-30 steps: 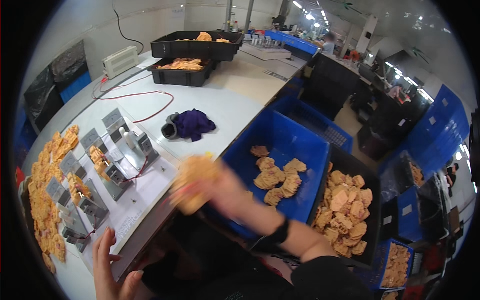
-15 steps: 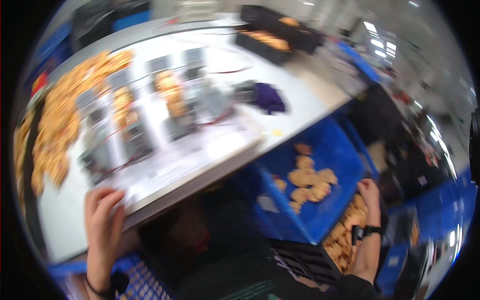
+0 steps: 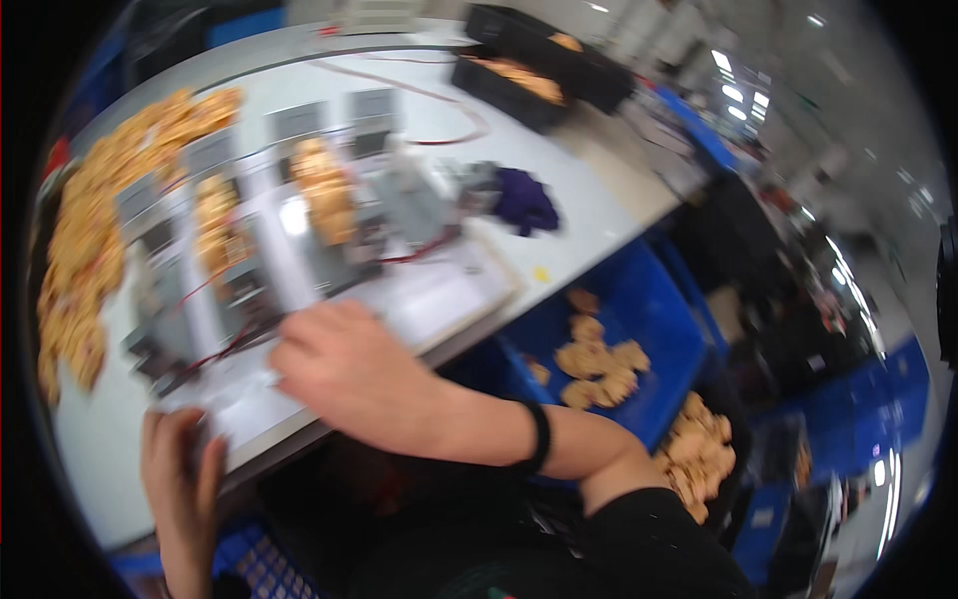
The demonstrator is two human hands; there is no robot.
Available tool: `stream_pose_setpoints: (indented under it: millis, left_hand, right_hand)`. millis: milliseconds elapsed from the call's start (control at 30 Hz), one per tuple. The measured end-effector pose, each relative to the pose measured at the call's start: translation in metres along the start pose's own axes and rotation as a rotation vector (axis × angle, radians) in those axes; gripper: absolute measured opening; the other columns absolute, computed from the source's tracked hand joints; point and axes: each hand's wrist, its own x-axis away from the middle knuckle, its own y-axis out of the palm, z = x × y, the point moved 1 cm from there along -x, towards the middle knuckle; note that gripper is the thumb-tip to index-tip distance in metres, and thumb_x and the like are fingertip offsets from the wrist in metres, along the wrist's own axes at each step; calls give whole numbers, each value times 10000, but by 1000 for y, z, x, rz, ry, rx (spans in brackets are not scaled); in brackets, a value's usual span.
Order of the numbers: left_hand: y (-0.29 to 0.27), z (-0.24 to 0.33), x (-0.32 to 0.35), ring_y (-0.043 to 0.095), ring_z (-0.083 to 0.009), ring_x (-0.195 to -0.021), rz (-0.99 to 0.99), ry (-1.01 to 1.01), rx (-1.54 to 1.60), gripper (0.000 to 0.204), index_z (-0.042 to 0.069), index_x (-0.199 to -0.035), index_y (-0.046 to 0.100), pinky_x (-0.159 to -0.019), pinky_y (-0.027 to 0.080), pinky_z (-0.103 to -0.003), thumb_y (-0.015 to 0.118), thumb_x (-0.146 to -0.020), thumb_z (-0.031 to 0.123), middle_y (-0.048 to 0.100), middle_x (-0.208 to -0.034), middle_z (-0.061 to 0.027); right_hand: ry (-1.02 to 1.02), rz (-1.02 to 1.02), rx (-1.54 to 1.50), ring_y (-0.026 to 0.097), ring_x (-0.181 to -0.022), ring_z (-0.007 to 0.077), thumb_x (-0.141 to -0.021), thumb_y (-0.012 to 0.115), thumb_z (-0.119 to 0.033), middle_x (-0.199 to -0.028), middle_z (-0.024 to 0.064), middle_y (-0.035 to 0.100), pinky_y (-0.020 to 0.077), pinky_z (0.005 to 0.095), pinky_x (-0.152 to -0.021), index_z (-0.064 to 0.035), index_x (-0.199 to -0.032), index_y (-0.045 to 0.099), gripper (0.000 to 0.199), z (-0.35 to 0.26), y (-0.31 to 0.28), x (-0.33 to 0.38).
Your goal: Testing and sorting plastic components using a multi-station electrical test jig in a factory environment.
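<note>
My left hand (image 3: 180,464) is over the table's front left edge, thumb apart from its bent fingers, with nothing clearly held. My right hand (image 3: 349,369) has its fingers drawn together over the white sheet (image 3: 449,290) at the table's front; whatever is in them is hidden and blurred. Just beyond both hands stands a row of grey clamp-like fixtures (image 3: 235,290) with red wires. Tan moulded figures (image 3: 324,195) lie in the two middle ones.
A heap of tan pieces (image 3: 90,235) covers the table's left side. A purple cloth (image 3: 526,203) lies right of the fixtures, black bins (image 3: 509,95) behind. A blue bin (image 3: 654,344) and more tan pieces (image 3: 699,449) are beside me at right; a blue basket (image 3: 269,564) sits lower left.
My right hand has swung from the tan pieces beside the blue bin over to the table in front of the fixtures. My left hand is slightly lower. The view has shifted a little.
</note>
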Motion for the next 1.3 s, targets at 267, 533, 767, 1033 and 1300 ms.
stream_pose_setpoints:
  millis: [267,533,767,1033,1300]
  left_hand:
    - [-11,22,-15,655,-298,-1070,-254,-260,-20,306,6,-1272,655,-922,536,-390,678,-1006,156,659,-1203,-174]
    - [-13,23,-12,669,-246,-1008,-212,-65,-183,286,-23,-1226,662,-869,568,-342,677,-1017,172,667,-1143,-155]
    - [-14,23,-13,675,-247,-1010,-211,-82,-162,275,-32,-1222,659,-865,585,-328,693,-1002,129,671,-1145,-158]
    - [-13,19,-11,679,-223,-1013,-208,-113,-79,277,-41,-1226,648,-864,613,-312,687,-1003,119,667,-1168,-162]
    - [-11,16,-9,681,-219,-999,-195,-110,-70,295,-32,-1242,645,-847,617,-315,692,-1001,132,662,-1170,-161]
  right_hand:
    - [60,106,-252,571,-914,250,-805,749,-192,-879,57,557,435,381,-859,-95,-783,621,162,25,19,1]
    - [42,146,-267,556,-913,255,-831,737,-186,-879,70,539,439,379,-866,-69,-778,603,186,22,20,2]
    - [46,165,-295,551,-911,253,-828,746,-171,-882,72,539,436,378,-858,-65,-765,578,208,22,16,2]
    - [39,158,-287,543,-915,245,-817,754,-167,-893,66,531,437,373,-852,-68,-766,578,208,22,15,4]
    - [16,159,-277,539,-906,245,-814,749,-147,-883,66,522,434,368,-832,-66,-769,581,192,23,11,5]
